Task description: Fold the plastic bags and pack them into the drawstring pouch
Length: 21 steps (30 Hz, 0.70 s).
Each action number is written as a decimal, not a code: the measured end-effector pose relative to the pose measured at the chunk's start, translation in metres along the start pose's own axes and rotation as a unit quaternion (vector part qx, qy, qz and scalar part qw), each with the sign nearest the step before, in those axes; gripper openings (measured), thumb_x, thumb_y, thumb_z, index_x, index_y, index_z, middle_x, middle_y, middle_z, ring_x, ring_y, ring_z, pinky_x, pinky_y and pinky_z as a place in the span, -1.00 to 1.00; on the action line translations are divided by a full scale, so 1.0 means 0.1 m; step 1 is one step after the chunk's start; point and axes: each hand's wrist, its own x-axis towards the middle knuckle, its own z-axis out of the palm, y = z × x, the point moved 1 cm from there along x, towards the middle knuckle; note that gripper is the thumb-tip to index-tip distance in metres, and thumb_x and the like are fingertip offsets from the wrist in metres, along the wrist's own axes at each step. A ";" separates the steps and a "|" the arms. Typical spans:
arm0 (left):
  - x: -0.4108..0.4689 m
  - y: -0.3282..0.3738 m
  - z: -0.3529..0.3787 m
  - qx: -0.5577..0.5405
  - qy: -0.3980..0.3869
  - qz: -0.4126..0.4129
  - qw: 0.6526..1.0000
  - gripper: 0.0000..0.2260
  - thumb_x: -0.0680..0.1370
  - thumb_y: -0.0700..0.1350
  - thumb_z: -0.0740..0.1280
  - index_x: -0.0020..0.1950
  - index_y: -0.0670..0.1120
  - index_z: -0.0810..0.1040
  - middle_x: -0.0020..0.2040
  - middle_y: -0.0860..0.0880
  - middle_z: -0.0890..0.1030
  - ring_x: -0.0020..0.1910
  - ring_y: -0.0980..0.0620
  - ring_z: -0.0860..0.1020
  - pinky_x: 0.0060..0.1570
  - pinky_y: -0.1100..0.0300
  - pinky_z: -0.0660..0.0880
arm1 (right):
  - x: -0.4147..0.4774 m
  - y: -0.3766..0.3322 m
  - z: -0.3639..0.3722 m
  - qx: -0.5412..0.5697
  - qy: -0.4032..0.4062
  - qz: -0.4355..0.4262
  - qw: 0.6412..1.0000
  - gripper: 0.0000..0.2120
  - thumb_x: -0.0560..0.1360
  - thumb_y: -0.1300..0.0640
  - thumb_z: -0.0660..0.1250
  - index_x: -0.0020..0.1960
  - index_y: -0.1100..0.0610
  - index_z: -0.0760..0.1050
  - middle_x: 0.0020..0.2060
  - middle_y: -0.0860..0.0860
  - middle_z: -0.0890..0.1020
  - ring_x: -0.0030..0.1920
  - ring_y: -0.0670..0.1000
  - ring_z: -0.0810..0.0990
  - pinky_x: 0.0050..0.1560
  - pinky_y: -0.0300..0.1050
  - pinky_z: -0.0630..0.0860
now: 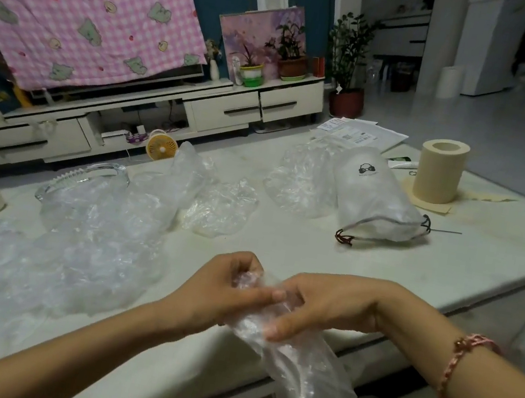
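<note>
Held bag (303,379): a clear plastic bag, gathered into a rope-like strip, is held at the near edge of the worktop (280,247), nearer than the drawstring pouch (379,197) and well apart from it.
Left hand (221,291): its grip is curled round the bag's upper end, with the fingers wrapped over the crumpled plastic.
Right hand (322,308): its grip is pinched on the strip just beside the left hand, with the fingers laid across the plastic.
Bag axis: the long axis runs from the hands downward and away from the pouch. The free end hangs below the worktop edge.
Pouch axis: the pouch is laid flat, its long axis running from the printed closed end to the corded mouth, which is turned toward the hands.
Nearer hand: the right hand is judged nearer the pouch mouth.
Deciding relation: the pouch lies beyond the hands and to their right, so a folded bundle would have to be carried forward and rightward.
Loose bags (91,239): more lie unfolded to the left of the pouch.
</note>
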 end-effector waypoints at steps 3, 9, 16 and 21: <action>0.03 -0.07 -0.11 -0.018 0.125 -0.031 0.991 -0.81 0.41 -0.14 0.46 -0.18 -0.14 0.46 -0.43 0.00 0.45 -0.57 0.20 0.37 -0.59 0.38 0.27 | 0.02 -0.01 0.02 0.019 0.075 0.014 0.997 -0.93 0.48 0.21 0.39 -0.09 0.20 0.53 -0.25 0.04 0.59 -0.26 -0.05 0.56 -0.16 -0.23 0.51; 0.00 -0.09 -0.16 -0.281 0.044 -0.137 0.949 -0.33 0.31 0.30 0.40 0.23 -0.14 0.51 0.12 -0.18 0.63 0.04 -0.11 0.62 0.04 0.07 0.57 | 0.11 -0.03 0.06 0.097 0.248 -0.054 0.962 -0.85 0.44 0.12 0.44 -0.13 0.17 0.52 -0.27 0.07 0.55 -0.23 0.01 0.48 -0.17 -0.13 0.38; -0.05 -0.06 0.09 -0.306 -0.021 -0.197 0.931 -0.66 0.42 0.01 0.30 0.08 -0.13 0.64 0.00 -0.15 0.66 -0.09 -0.09 0.63 -0.06 0.10 0.58 | 0.08 -0.09 0.07 0.046 0.346 -0.090 0.933 -0.82 0.45 0.31 0.34 0.02 0.12 0.49 -0.19 -0.01 0.55 -0.24 -0.08 0.51 -0.22 -0.30 0.44; -0.04 -0.10 0.02 -0.312 0.036 -0.218 0.924 -0.75 0.57 -0.10 0.23 0.10 -0.21 0.60 -0.03 -0.17 0.67 -0.09 -0.07 0.65 -0.11 0.10 0.58 | -0.04 -0.01 0.11 -0.262 0.358 -0.187 0.877 -0.50 0.32 0.29 0.20 0.24 0.02 0.38 0.09 -0.11 0.44 0.00 -0.19 0.41 0.00 -0.51 0.30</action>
